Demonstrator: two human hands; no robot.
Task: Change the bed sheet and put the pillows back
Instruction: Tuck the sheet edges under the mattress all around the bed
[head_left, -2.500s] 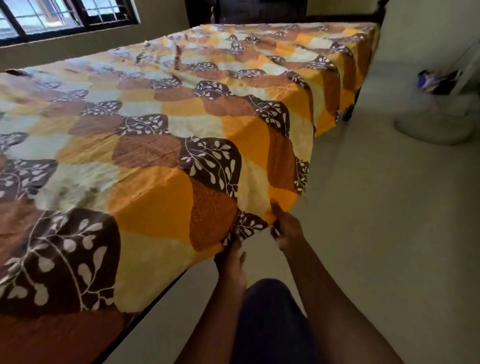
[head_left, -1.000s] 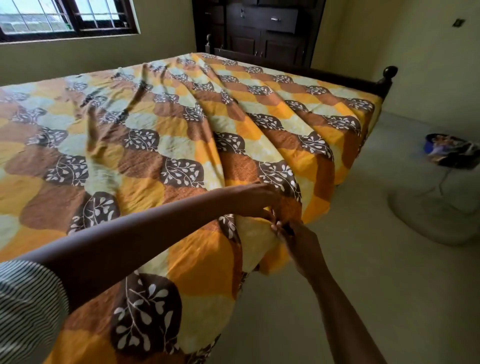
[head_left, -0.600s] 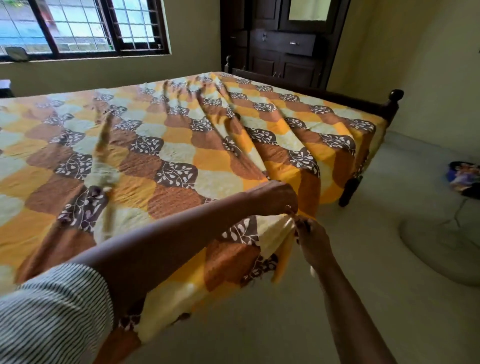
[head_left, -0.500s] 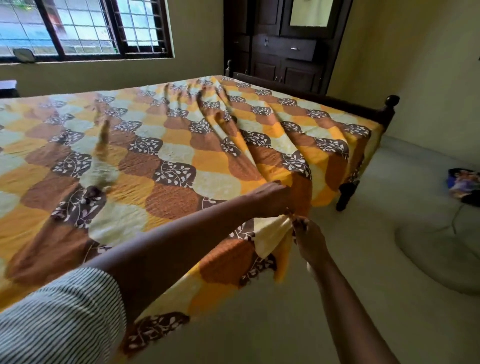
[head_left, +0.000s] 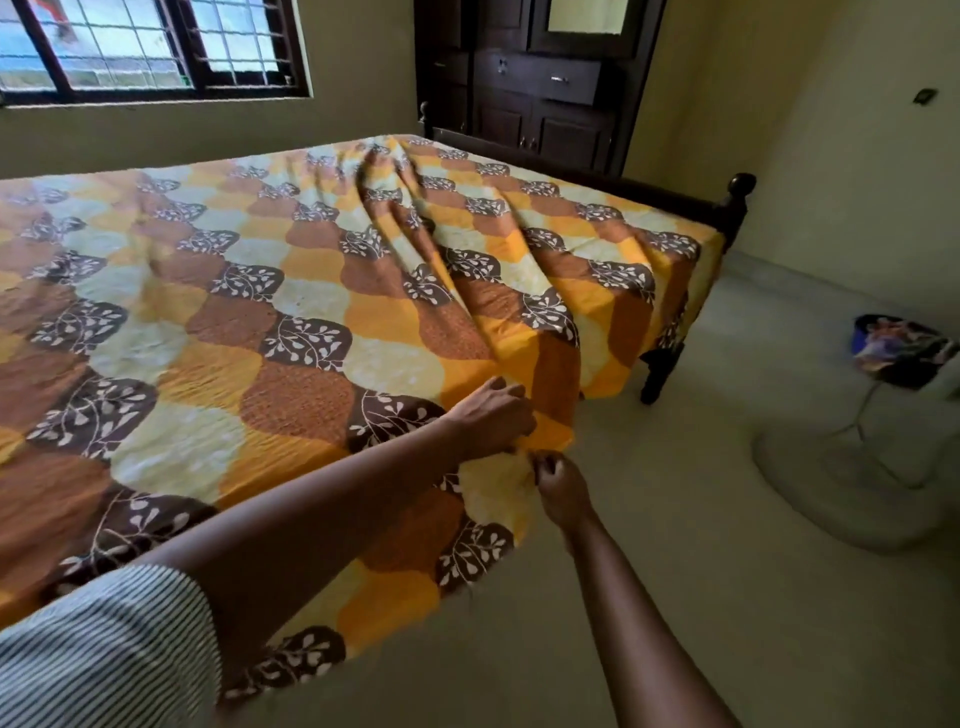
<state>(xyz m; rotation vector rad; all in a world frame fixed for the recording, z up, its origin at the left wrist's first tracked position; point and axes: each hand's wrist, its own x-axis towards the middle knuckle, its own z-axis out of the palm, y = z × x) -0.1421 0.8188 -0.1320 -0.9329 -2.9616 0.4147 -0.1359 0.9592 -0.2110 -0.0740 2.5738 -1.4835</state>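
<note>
An orange, brown and cream leaf-patterned bed sheet (head_left: 270, 312) covers the whole bed. Long folds run across it from the far end toward my hands. At the bed's near right edge my left hand (head_left: 491, 415) grips a bunched piece of the sheet's hem. Just below it, my right hand (head_left: 558, 486) pinches the same hem where a cream patch hangs down. No pillows are in view.
The dark wooden bed frame (head_left: 730, 202) shows a knobbed post at the far right corner. A dark wardrobe (head_left: 540, 78) stands behind the bed and a window (head_left: 150, 47) is at top left. A stand with colourful items (head_left: 901, 351) sits on the pale floor (head_left: 727, 597) to the right.
I have risen from low beside the bed, so the view now takes in the wardrobe and window. Both hands kept hold of the hem, and fresh folds run across the sheet toward them.
</note>
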